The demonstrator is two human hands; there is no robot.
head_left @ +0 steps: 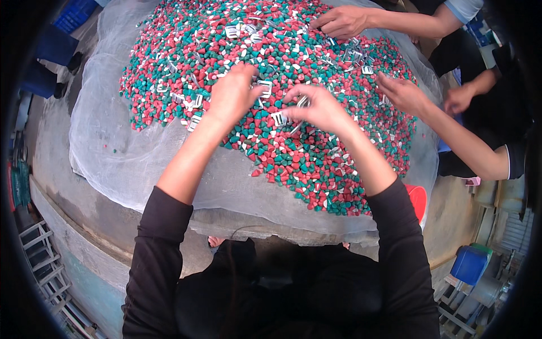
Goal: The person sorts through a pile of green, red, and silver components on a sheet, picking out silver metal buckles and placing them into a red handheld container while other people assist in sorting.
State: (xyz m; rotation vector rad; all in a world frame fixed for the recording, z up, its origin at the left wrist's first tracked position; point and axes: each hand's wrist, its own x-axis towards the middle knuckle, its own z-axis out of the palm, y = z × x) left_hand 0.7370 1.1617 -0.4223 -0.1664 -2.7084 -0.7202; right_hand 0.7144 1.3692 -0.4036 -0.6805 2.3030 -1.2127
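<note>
A large heap of small red, green and white cone-shaped pieces (282, 152) spreads before me, with silvery metal buckles scattered through it. My left hand (232, 93) is over the middle of the heap, thumb and fingers apart. Its thumb is at a slotted metal buckle (265, 88); I see no firm grip on it. My right hand (322, 109) is bent around metal buckles (304, 102) in its palm. Below its thumb tip is another slotted buckle (279, 119). More buckles (232, 31) lie at the far side of the heap and left of my left hand.
Translucent mesh sheeting (113, 152) lies under the heap on a grey table. Other people's hands (344, 22) (403, 93) reach in from the far side and the right. A red container (416, 200) stands by my right sleeve. Someone's legs (51, 62) show at far left.
</note>
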